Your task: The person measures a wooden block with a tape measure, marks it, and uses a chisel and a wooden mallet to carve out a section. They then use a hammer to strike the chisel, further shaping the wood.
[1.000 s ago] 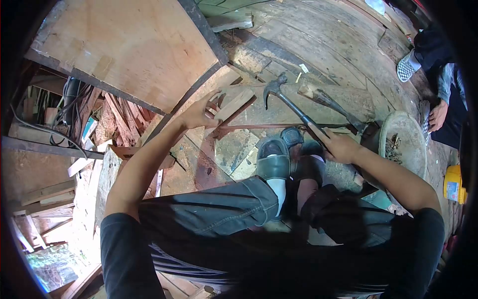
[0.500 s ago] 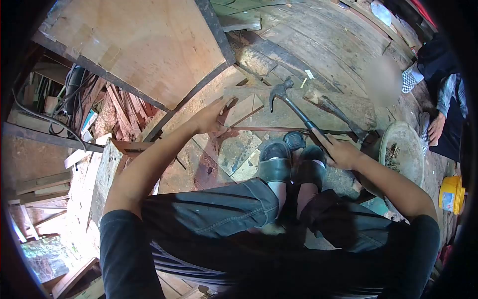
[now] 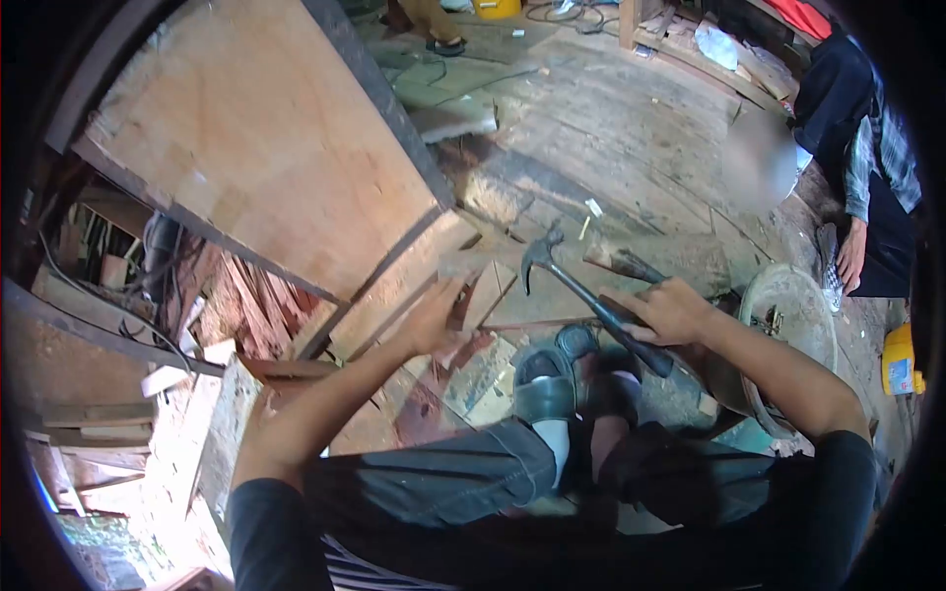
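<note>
My left hand (image 3: 434, 320) is closed around the near end of a short wooden block (image 3: 489, 292), which lies low over the floor boards. In my right hand (image 3: 675, 313) is a claw hammer (image 3: 589, 297), its dark handle slanting under my fingers and its head pointing up and left. The grip looks loose, with some fingers stretched across the handle. Just beyond that hand lies a tool with a pale end and dark shaft (image 3: 631, 264), partly hidden by the hand. A flat plank (image 3: 690, 258) lies beneath it.
A large wooden panel with a dark frame (image 3: 266, 148) leans at upper left. Wood scraps (image 3: 261, 305) and cables lie left. To the right are a round bucket (image 3: 838, 315), a yellow container (image 3: 899, 360) and another person's hand (image 3: 851, 258). My sandalled feet (image 3: 544, 389) stand between my hands.
The view has tipped upward, so things sit lower in it. My right hand has shifted on the hammer handle, and its lower end now shows below the fingers. The block stays in my left hand.
</note>
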`<state>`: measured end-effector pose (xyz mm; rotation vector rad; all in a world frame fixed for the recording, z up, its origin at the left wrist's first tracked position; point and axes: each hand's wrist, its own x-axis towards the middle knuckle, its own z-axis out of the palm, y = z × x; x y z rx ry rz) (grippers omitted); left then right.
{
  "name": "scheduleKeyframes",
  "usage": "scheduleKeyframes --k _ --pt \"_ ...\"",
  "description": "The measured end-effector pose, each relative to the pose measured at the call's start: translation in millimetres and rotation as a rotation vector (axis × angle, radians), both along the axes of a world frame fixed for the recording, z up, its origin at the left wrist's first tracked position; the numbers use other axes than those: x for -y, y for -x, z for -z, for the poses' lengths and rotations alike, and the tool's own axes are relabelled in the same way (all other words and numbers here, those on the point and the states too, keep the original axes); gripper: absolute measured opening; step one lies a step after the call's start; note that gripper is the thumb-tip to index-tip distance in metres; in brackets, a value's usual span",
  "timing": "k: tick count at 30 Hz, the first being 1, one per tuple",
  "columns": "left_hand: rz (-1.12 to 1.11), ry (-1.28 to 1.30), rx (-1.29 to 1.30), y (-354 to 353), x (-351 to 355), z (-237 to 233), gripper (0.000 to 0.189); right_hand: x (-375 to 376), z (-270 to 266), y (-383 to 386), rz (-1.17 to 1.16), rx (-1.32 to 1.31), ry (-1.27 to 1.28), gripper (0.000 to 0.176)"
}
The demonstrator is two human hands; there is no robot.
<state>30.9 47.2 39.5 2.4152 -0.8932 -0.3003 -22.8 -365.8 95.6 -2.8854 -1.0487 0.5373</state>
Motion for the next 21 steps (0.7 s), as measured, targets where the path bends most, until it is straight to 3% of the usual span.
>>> scheduleKeyframes --k 1,4,7,9,14,15,16,17,18,19,20,21 --pt "0.014 -0.007 -0.006 -1.0 0.5 0.8 0.105 -4.4 -12.9 -8.6 0.047 0.056 -0.135 0.049" --pt "-0.038 -0.071 -0.072 3.5 2.1 9.5 0.106 -13.6 -4.8 -48.9 0.068 0.237 -0.266 0.043" --pt "-0.087 -0.154 -0.080 9.9 5.9 7.8 0.108 -35.2 11.7 -67.8 0.212 0.222 -0.146 0.053" --pt "-0.096 -0.193 -0.107 13.9 7.8 0.3 0.110 -54.5 13.2 -64.7 0.348 0.136 -0.072 0.069" --pt "-0.057 -0.137 0.058 12.5 1.1 14.6 0.107 -53.0 67.5 -63.1 0.425 0.304 -0.129 0.069" --pt "-0.106 -0.087 -0.097 9.9 1.5 13.4 0.107 -47.3 65.6 -62.0 0.442 0.279 -0.070 0.067" --pt "-0.108 -0.038 -0.093 12.8 9.8 -1.0 0.110 -40.4 60.3 -66.8 0.460 0.268 -0.010 0.065" --pt "-0.026 0.012 0.121 8.7 2.9 9.1 0.112 -36.8 52.3 -71.4 0.459 0.248 0.011 0.065" --pt "-0.149 0.045 -0.184 9.6 1.7 14.5 0.113 -37.4 45.2 -73.2 0.515 0.112 -0.035 0.064" --pt "-0.141 0.026 -0.166 8.3 1.0 16.3 0.114 -35.7 42.4 -78.8 0.572 -0.018 -0.081 0.063" --pt "-0.135 0.005 -0.148 8.7 -0.5 15.4 0.114 -32.8 51.3 -84.9 0.586 0.046 -0.175 0.074" --pt "-0.144 0.014 -0.173 20.3 -1.1 22.4 0.114 -32.5 63.7 -79.2 0.578 0.024 -0.159 0.074"
